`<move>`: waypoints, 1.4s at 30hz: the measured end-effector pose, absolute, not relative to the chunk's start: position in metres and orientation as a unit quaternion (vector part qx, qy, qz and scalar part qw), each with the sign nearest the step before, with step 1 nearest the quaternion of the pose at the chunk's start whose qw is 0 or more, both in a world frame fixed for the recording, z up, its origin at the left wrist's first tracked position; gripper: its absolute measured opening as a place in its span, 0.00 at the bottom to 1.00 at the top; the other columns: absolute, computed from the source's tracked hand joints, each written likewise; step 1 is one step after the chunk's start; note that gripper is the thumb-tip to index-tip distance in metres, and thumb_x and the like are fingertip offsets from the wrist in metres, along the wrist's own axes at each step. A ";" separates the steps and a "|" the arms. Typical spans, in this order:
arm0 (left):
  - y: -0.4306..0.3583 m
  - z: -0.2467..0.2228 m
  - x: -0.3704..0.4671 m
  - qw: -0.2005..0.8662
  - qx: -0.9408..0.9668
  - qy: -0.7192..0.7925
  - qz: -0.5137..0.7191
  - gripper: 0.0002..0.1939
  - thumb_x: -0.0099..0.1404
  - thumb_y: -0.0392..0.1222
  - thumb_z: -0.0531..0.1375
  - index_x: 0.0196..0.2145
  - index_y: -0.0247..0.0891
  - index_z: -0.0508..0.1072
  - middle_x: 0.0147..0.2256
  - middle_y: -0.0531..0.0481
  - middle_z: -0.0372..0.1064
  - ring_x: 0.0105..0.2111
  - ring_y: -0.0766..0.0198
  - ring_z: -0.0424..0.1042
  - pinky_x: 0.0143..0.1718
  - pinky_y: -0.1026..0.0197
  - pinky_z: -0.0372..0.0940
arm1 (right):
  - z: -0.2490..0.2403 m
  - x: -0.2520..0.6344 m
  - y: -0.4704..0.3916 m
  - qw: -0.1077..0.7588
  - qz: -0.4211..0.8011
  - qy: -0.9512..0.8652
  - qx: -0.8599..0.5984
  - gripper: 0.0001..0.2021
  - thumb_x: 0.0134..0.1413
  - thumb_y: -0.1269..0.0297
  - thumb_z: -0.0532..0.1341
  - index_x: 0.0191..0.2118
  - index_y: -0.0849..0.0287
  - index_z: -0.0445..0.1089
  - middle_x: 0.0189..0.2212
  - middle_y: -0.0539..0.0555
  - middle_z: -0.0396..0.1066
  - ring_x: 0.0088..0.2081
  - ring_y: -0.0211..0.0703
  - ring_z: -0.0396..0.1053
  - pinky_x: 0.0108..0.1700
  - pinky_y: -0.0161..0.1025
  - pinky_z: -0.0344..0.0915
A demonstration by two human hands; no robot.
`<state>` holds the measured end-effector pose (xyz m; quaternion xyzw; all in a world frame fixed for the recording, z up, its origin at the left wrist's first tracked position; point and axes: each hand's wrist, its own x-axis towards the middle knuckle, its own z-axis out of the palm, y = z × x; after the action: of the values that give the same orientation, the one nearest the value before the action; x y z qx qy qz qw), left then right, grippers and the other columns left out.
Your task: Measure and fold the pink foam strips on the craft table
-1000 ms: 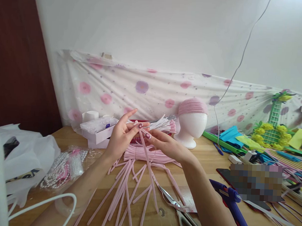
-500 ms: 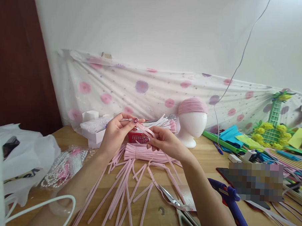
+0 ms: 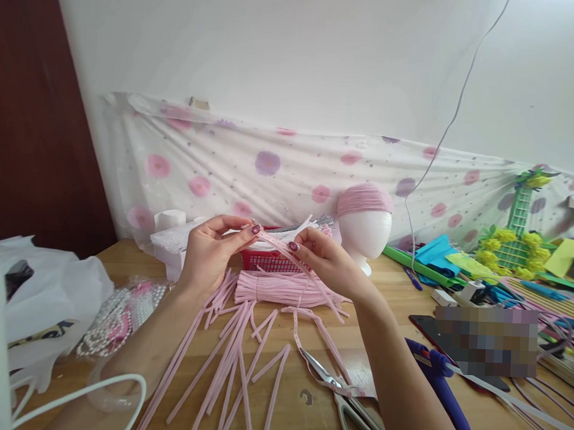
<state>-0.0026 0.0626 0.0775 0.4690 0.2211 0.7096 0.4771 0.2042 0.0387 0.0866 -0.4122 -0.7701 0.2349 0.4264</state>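
My left hand (image 3: 209,249) pinches the end of a pale pink tape measure (image 3: 272,241) between thumb and fingers. My right hand (image 3: 335,261) grips the same tape further along, so a short marked stretch spans the gap above the table. A pink pipe cleaner (image 3: 325,291) slants down from near my right fingers; whether both hands hold it along with the tape is hard to see. Below lies a bundle of pink pipe cleaners (image 3: 279,288), with loose and bent ones (image 3: 235,365) spread towards me. The tape trails down across grey-handled scissors (image 3: 340,401).
Behind my hands stands a red basket (image 3: 270,262) of white and silver stems. A white foam head (image 3: 365,234) wears a pink cap. Bagged pearl beads (image 3: 125,316) lie left, near a white plastic bag (image 3: 49,306). A blue glue gun (image 3: 443,390) and a dark phone (image 3: 425,329) lie right.
My hands have drawn slightly apart, the right moving up and to the right along the tape. More of the tape and the red basket now shows between them.
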 end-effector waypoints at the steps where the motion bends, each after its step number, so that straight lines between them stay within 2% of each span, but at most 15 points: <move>1: 0.063 0.076 -0.002 0.459 0.473 0.221 0.719 0.17 0.39 0.41 0.78 0.27 0.35 0.78 0.28 0.52 0.78 0.29 0.68 0.77 0.37 0.64 0.74 | 0.087 0.205 0.038 0.424 0.222 -0.773 -0.416 0.12 0.64 0.55 0.57 0.33 0.56 0.62 0.26 0.47 0.62 0.29 0.39 0.58 0.31 0.36 0.55; 8: 0.053 0.079 0.000 0.413 0.474 0.202 0.751 0.12 0.46 0.37 0.75 0.28 0.38 0.78 0.29 0.53 0.78 0.30 0.66 0.78 0.36 0.64 0.74 | 0.092 0.200 0.031 0.414 0.223 -0.780 -0.413 0.13 0.65 0.54 0.56 0.34 0.57 0.63 0.30 0.50 0.64 0.32 0.41 0.62 0.34 0.38 0.59; 13: 0.050 0.084 0.001 0.417 0.459 0.191 0.761 0.12 0.45 0.36 0.75 0.27 0.37 0.77 0.28 0.54 0.77 0.28 0.68 0.77 0.33 0.67 0.73 | 0.090 0.192 0.029 0.409 0.364 -0.760 -0.352 0.12 0.68 0.54 0.53 0.35 0.55 0.56 0.28 0.51 0.72 0.33 0.40 0.70 0.37 0.38 0.63; 15: 0.052 0.084 0.001 0.418 0.450 0.189 0.766 0.12 0.43 0.36 0.75 0.26 0.37 0.77 0.27 0.54 0.76 0.29 0.68 0.78 0.33 0.66 0.74 | 0.088 0.190 0.029 0.413 0.392 -0.746 -0.345 0.12 0.68 0.54 0.54 0.35 0.54 0.54 0.24 0.46 0.69 0.27 0.37 0.67 0.33 0.37 0.63; 17: 0.054 0.084 0.000 0.420 0.443 0.188 0.770 0.13 0.43 0.36 0.75 0.26 0.37 0.77 0.28 0.55 0.76 0.30 0.67 0.78 0.35 0.65 0.75 | 0.087 0.190 0.029 0.415 0.401 -0.734 -0.359 0.11 0.66 0.55 0.55 0.36 0.54 0.55 0.22 0.42 0.62 0.22 0.34 0.60 0.27 0.34 0.59; 19: 0.057 0.083 -0.001 0.421 0.439 0.188 0.771 0.14 0.42 0.37 0.76 0.27 0.37 0.77 0.28 0.54 0.76 0.31 0.67 0.78 0.37 0.65 0.75 | 0.087 0.190 0.029 0.413 0.389 -0.738 -0.366 0.06 0.66 0.58 0.55 0.40 0.54 0.58 0.22 0.41 0.59 0.22 0.34 0.57 0.26 0.33 0.55; 22: 0.060 0.083 -0.005 0.420 0.441 0.197 0.769 0.14 0.43 0.37 0.76 0.27 0.37 0.78 0.28 0.54 0.76 0.32 0.66 0.78 0.39 0.63 0.76 | 0.090 0.192 0.027 0.405 0.340 -0.771 -0.354 0.05 0.66 0.64 0.53 0.45 0.57 0.62 0.24 0.45 0.63 0.28 0.37 0.61 0.32 0.36 0.58; 25: 0.062 0.084 -0.010 0.419 0.444 0.208 0.765 0.14 0.42 0.38 0.76 0.27 0.38 0.78 0.28 0.54 0.76 0.31 0.66 0.78 0.37 0.63 0.76 | 0.093 0.194 0.026 0.395 0.310 -0.792 -0.346 0.07 0.66 0.64 0.53 0.43 0.59 0.66 0.27 0.50 0.69 0.34 0.41 0.66 0.40 0.40 0.62; 28: 0.065 0.086 -0.015 0.432 0.452 0.221 0.749 0.16 0.40 0.38 0.77 0.27 0.37 0.78 0.27 0.53 0.76 0.30 0.67 0.77 0.35 0.64 0.75 | 0.094 0.196 0.027 0.397 0.299 -0.797 -0.344 0.07 0.65 0.64 0.55 0.40 0.59 0.68 0.30 0.52 0.73 0.37 0.43 0.69 0.42 0.41 0.63; 34: 0.066 0.086 -0.020 0.437 0.477 0.231 0.727 0.20 0.40 0.38 0.77 0.32 0.36 0.78 0.27 0.54 0.76 0.29 0.67 0.77 0.34 0.65 0.75 | 0.094 0.201 0.029 0.411 0.304 -0.787 -0.346 0.06 0.65 0.63 0.57 0.40 0.58 0.69 0.34 0.54 0.78 0.39 0.44 0.73 0.42 0.40 0.65; 42: 0.065 0.080 -0.013 0.367 0.501 0.242 0.745 0.19 0.45 0.39 0.76 0.36 0.37 0.78 0.27 0.54 0.75 0.31 0.65 0.78 0.37 0.63 0.75 | 0.095 0.200 0.029 0.411 0.252 -0.784 -0.390 0.09 0.65 0.59 0.57 0.36 0.58 0.70 0.30 0.52 0.77 0.35 0.43 0.73 0.37 0.38 0.63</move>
<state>-0.0135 0.0648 0.0800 0.5014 0.2418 0.7453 0.3670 0.2000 0.0289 0.0946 -0.3900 -0.7844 0.2524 0.4110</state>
